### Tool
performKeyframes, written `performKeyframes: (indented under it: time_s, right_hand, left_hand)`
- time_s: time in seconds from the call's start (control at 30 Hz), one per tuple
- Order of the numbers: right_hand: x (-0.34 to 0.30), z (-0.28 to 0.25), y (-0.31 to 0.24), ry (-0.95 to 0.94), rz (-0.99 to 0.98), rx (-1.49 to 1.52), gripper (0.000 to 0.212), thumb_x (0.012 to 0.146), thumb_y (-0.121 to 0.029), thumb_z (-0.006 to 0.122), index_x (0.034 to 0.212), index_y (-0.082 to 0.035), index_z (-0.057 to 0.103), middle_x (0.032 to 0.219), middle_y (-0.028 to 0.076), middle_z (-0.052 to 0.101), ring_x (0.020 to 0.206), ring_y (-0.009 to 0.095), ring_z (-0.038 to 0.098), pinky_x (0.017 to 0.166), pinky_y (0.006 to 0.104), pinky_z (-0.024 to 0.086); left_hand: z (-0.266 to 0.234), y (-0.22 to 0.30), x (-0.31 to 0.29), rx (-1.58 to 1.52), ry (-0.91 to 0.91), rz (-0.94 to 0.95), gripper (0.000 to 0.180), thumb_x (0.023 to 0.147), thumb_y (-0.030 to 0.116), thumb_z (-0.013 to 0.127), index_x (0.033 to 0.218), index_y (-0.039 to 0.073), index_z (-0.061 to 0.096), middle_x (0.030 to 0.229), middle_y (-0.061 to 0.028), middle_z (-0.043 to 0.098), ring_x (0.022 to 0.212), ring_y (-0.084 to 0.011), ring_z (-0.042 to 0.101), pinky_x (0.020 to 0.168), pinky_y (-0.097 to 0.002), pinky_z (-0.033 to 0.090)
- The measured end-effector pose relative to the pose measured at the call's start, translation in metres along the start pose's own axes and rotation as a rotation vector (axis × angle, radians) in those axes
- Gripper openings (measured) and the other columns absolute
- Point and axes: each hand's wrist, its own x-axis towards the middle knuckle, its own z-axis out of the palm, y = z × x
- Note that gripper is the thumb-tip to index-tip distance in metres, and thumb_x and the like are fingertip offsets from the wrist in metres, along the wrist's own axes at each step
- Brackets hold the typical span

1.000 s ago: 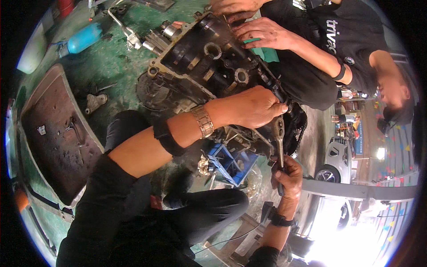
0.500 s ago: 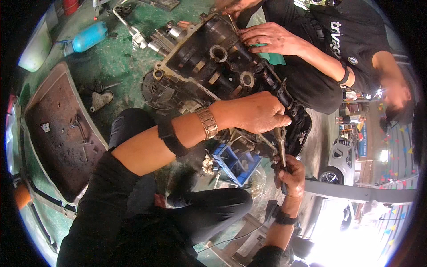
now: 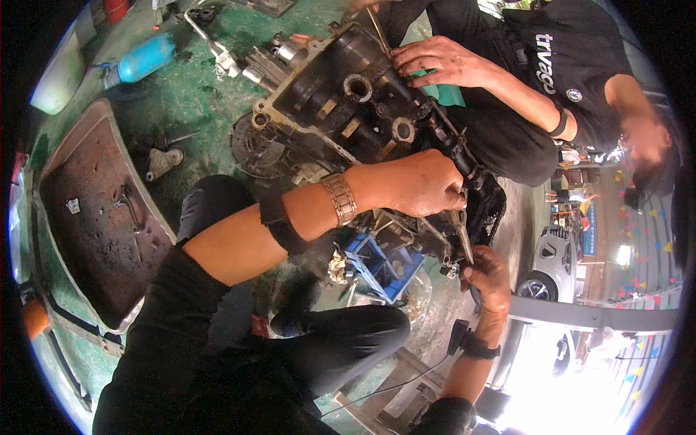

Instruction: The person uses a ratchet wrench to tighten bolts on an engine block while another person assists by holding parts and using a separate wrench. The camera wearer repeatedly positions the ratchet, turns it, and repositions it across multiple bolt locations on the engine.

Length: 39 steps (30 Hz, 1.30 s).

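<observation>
My left hand (image 3: 428, 185), with a metal watch on its wrist, reaches over the near side of a dark, oily engine (image 3: 326, 101). Its fingers are closed round the upper end of a long metal tool (image 3: 460, 228) that looks like pliers, slanting down to the right. At the tool's lower tip is my right hand (image 3: 490, 281), thumb and fingers pinched together. Part of a dark grey piece (image 3: 475, 296) shows under those fingers; its kind is unclear. A small shiny metal part (image 3: 450, 270) sits just left of the right hand.
A co-worker's hand (image 3: 442, 61) rests at the engine's far right, near a thin rod. Below the engine stands a blue plastic crate (image 3: 395, 293). At left are a brown tray (image 3: 109, 275) with a wrench (image 3: 130, 210), a metal bracket (image 3: 165, 161) and a blue bottle (image 3: 147, 58).
My right hand has shifted slightly right and up, and its forearm has swung right. The left hand stays nearly in place, the tool tilting a little. The co-worker's rod stands more upright.
</observation>
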Motion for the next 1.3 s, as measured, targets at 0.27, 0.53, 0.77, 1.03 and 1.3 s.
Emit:
performKeyframes:
  time_s: [0.27,0.53,0.77,1.03,1.3]
  right_hand:
    - [0.009,-0.004,-0.006,0.248,-0.135,-0.577,0.024,0.081,-0.003,0.076,0.103,0.005,0.068,0.083,0.006,0.068,0.072,0.013,0.061,0.067,0.0272,0.050]
    - [0.032,-0.001,-0.018,0.261,-0.593,-0.972,0.030,0.080,-0.004,0.076,0.105,0.009,0.067,0.097,0.021,0.070,0.088,0.028,0.069,0.080,0.0340,0.053]
    - [0.037,-0.005,-0.008,0.304,-0.592,-1.006,0.030,0.078,-0.006,0.078,0.106,0.003,0.068,0.102,0.020,0.069,0.092,0.032,0.067,0.083,0.0362,0.052]
    - [0.026,0.001,0.004,0.367,-0.635,-0.976,0.029,0.076,-0.006,0.078,0.103,0.001,0.069,0.098,0.019,0.069,0.089,0.035,0.067,0.079,0.0402,0.052]
    - [0.009,0.017,0.014,0.458,-0.591,-1.011,0.030,0.077,-0.010,0.080,0.101,0.003,0.069,0.093,0.020,0.069,0.081,0.034,0.067,0.073,0.0384,0.053]
  left_hand:
    - [-0.002,0.005,-0.001,-0.014,0.007,-0.005,0.045,0.092,0.039,0.064,0.076,-0.003,0.064,0.075,-0.0278,0.062,0.069,-0.0432,0.064,0.064,-0.0479,0.047]
    - [0.001,0.007,0.000,0.061,-0.043,-0.115,0.041,0.084,0.037,0.070,0.076,-0.003,0.064,0.078,-0.0264,0.063,0.074,-0.0432,0.062,0.068,-0.0489,0.047]
    - [-0.001,0.009,0.002,0.046,-0.069,-0.152,0.041,0.082,0.036,0.073,0.080,-0.003,0.063,0.080,-0.0247,0.061,0.075,-0.0421,0.061,0.069,-0.0465,0.047]
    - [-0.005,0.010,0.001,0.089,-0.087,-0.125,0.031,0.084,0.028,0.072,0.089,-0.002,0.066,0.087,-0.0245,0.064,0.082,-0.0415,0.064,0.072,-0.0449,0.049]
    - [-0.005,0.011,0.001,-0.006,-0.006,-0.085,0.032,0.081,0.023,0.073,0.074,-0.006,0.063,0.070,-0.0272,0.059,0.075,-0.0440,0.062,0.067,-0.0468,0.047]
